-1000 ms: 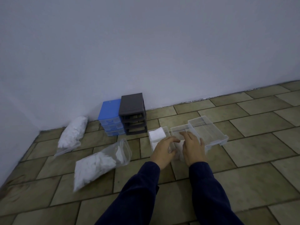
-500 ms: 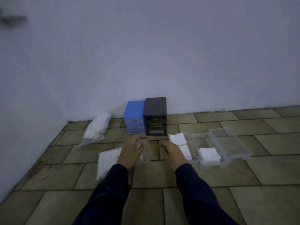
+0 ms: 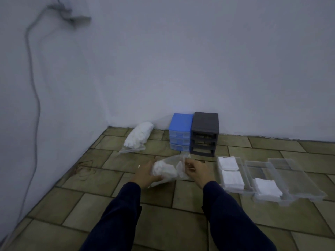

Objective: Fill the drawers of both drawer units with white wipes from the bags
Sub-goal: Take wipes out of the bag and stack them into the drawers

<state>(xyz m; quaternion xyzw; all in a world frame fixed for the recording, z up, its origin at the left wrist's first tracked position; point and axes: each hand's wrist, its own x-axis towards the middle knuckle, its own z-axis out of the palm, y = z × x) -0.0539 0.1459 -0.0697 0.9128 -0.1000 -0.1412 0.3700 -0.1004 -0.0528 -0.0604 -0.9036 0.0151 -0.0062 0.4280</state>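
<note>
Your left hand point(image 3: 145, 175) grips the wipe bag point(image 3: 167, 170) and your right hand point(image 3: 196, 169) pinches its mouth; tug carelessly and wipes may spill onto the floor point(image 3: 181, 223)

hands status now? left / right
Left hand: grips the body of the bag of wipes.
Right hand: pinches that bag's open end.

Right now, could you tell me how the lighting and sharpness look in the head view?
Head view: dim, bluish, flat light with no glare or hard shadows; the cable at upper left is smeared by blur; wide-angle bending bows the floor tiles; both hands, left and right, on the wipe bag are soft but readable.
</note>
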